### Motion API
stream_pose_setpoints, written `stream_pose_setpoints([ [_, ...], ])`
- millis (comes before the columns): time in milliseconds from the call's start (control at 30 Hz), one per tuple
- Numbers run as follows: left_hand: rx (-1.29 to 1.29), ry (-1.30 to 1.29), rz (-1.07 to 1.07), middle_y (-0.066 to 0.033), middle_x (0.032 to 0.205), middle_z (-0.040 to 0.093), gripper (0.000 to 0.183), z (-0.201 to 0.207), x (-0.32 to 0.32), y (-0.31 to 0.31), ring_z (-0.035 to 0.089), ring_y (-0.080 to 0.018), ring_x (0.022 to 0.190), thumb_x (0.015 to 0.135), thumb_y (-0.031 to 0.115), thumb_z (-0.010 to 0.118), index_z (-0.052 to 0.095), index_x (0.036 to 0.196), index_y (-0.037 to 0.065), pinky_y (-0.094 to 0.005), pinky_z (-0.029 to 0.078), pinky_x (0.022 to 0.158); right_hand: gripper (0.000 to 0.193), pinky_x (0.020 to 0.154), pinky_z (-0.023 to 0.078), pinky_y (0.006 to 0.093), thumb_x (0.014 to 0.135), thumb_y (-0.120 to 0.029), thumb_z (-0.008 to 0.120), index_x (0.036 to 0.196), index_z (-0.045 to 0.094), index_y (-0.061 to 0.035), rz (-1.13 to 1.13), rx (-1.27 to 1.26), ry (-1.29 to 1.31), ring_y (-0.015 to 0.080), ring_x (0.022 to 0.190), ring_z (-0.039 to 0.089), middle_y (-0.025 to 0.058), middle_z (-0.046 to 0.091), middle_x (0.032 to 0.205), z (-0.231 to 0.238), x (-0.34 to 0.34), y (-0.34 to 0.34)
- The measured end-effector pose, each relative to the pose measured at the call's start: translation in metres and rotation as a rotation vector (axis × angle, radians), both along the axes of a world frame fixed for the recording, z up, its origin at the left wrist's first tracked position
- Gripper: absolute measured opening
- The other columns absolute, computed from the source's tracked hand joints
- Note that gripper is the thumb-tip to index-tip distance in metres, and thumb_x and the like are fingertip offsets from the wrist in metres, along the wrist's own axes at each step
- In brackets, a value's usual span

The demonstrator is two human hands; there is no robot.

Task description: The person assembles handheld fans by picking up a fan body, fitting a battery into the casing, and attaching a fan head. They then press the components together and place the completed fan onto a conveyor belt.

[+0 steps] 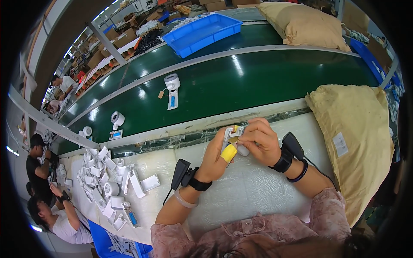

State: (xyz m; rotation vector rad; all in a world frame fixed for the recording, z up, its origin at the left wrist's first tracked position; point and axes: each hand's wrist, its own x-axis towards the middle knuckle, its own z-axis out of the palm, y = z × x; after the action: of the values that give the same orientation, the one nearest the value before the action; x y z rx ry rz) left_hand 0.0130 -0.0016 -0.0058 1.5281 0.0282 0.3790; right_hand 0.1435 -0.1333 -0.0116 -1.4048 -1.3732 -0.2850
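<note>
My left hand (214,157) is closed around a white plastic part (226,136) above the padded, plastic-covered worktop. A yellow wrap (229,153) covers my left thumb. From the other side my right hand (260,142) grips the same part, thumb and fingers bent in against it. Between the fingers a small brownish-gold piece (233,139) shows; my fingers hide most of the part. To the left lies a heap of white plastic parts (97,172), among them a round-headed unit (111,188) and one with a blue insert (133,218).
Beyond the worktop runs a green conveyor belt (241,79) carrying white units (172,81). A blue tray (202,34) and a stuffed sack (303,26) stand farther back. Another sack (352,146) is at my right. Co-workers (60,217) are at the left, near a blue bin (101,241).
</note>
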Motion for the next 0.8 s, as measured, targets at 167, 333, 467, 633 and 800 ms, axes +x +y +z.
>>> stream_pose_setpoints([
  [167,0.067,-0.023,0.030,-0.0034,0.089,0.057,0.040,-0.0046,0.0010,-0.0010,0.049,-0.0062,0.062,0.094,0.010,0.050,0.043,0.132,0.002,-0.0213,0.043,0.054,0.022,0.091,0.045,0.0424,0.070,-0.001,0.077,0.088,0.068,-0.0085,-0.004,-0.001,-0.001,0.0250,0.086,0.058,0.0051,0.061,0.085,-0.0012,0.0003,0.0000],
  [333,0.198,0.012,0.022,-0.0032,0.090,0.053,0.038,-0.0016,-0.0010,-0.0008,0.051,-0.0078,0.073,0.101,0.018,0.042,0.039,0.135,0.002,-0.0221,0.047,0.057,0.022,0.092,0.045,0.0432,0.069,0.000,0.076,0.088,0.068,-0.0085,-0.003,0.007,0.002,0.0247,0.085,0.058,0.0049,0.061,0.085,-0.0008,0.0002,0.0008],
  [467,0.217,0.016,0.068,-0.0029,0.086,0.053,0.036,-0.0030,-0.0003,-0.0034,0.050,-0.0074,0.070,0.101,0.018,0.042,0.040,0.133,0.002,-0.0219,0.046,0.056,0.022,0.093,0.044,0.0438,0.069,0.001,0.076,0.088,0.068,-0.0085,0.000,0.009,-0.016,0.0247,0.085,0.058,0.0050,0.061,0.085,-0.0014,0.0005,0.0015],
  [633,0.220,0.047,0.155,-0.0061,0.082,0.058,0.033,-0.0023,-0.0007,-0.0069,0.054,-0.0139,0.066,0.095,0.008,0.048,0.046,0.127,0.001,-0.0273,0.046,0.062,0.023,0.094,0.044,0.0454,0.069,0.001,0.075,0.088,0.067,-0.0081,-0.016,0.006,-0.004,0.0264,0.086,0.058,0.0058,0.060,0.086,-0.0025,-0.0021,0.0011],
  [800,0.291,0.046,0.203,-0.0097,0.086,0.062,0.030,-0.0004,-0.0008,-0.0089,0.060,-0.0196,0.071,0.093,0.006,0.050,0.049,0.123,0.001,-0.0302,0.048,0.065,0.024,0.091,0.044,0.0442,0.069,0.001,0.075,0.089,0.066,-0.0082,-0.038,0.008,-0.041,0.0279,0.087,0.057,0.0059,0.060,0.087,-0.0026,-0.0044,0.0005],
])
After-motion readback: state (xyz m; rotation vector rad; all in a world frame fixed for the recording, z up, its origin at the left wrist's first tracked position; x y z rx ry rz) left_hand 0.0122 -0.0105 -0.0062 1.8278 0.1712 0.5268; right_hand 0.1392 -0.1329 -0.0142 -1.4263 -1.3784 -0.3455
